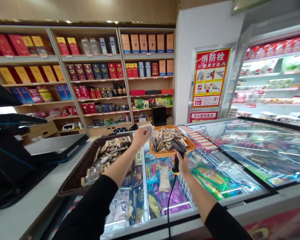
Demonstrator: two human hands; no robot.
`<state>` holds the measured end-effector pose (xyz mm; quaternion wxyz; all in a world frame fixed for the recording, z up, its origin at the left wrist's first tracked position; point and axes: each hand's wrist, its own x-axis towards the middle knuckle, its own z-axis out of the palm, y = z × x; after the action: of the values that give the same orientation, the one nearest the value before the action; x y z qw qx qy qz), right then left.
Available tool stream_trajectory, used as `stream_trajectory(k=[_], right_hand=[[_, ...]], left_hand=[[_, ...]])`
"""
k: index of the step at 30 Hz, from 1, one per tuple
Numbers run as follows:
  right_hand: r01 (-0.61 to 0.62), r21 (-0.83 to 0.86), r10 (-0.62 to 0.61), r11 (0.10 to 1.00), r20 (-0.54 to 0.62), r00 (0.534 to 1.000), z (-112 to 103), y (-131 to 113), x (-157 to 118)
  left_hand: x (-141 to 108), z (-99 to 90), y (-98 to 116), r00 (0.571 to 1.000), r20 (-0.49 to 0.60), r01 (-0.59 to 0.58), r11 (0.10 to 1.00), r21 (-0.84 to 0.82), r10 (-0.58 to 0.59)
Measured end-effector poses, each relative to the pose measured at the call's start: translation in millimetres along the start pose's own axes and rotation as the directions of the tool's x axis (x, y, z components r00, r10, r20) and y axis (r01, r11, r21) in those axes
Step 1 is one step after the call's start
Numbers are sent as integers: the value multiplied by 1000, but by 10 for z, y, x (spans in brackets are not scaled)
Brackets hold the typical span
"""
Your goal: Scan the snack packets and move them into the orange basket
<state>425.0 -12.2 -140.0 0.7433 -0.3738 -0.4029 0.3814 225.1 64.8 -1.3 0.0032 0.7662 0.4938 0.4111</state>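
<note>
My right hand (183,164) is wrapped round the handle of a black barcode scanner (178,145), its cord hanging down toward me. The scanner's head is over an orange wicker basket (162,154) heaped with small snack packets (165,138). At the left rim of that basket, my left hand (141,136) pinches a small snack packet (149,129), partly covered by the fingers. A dark brown wicker basket (72,175) with more packets (110,150) lies left of my left forearm.
Both baskets rest on a glass-topped chest freezer (240,146) holding bagged goods. A scale (57,145) and dark checkout equipment (10,160) stand on the counter at left. Shelves of boxes (97,70) line the back wall; a refrigerated display (272,83) is at far right.
</note>
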Motion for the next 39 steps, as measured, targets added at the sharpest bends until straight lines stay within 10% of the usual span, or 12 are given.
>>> stream_trajectory(k=[4, 9, 15, 23, 31, 39], right_hand=[[-1, 22, 3, 1000, -83, 997, -66, 108, 66], [-6, 45, 10, 999, -106, 994, -12, 123, 131], [-41, 147, 63, 988, -150, 987, 39, 71, 160], [-29, 87, 35, 996, -70, 997, 27, 56, 44], [-110, 73, 90, 991, 233, 968, 524, 59, -352], [-293, -29, 272, 956, 470, 840, 1135, 296, -695]], left_hand=[[270, 629, 530, 992, 101, -98, 979, 179, 81], [421, 1306, 639, 960, 267, 28, 978, 206, -84], [530, 1485, 449, 955, 248, 184, 981, -68, -162], [248, 697, 42, 944, 264, 318, 766, -558, -200], [-480, -651, -1084, 908, 150, 416, 882, -222, -390], [-1159, -1125, -1554, 858, 156, 388, 816, 428, -490]])
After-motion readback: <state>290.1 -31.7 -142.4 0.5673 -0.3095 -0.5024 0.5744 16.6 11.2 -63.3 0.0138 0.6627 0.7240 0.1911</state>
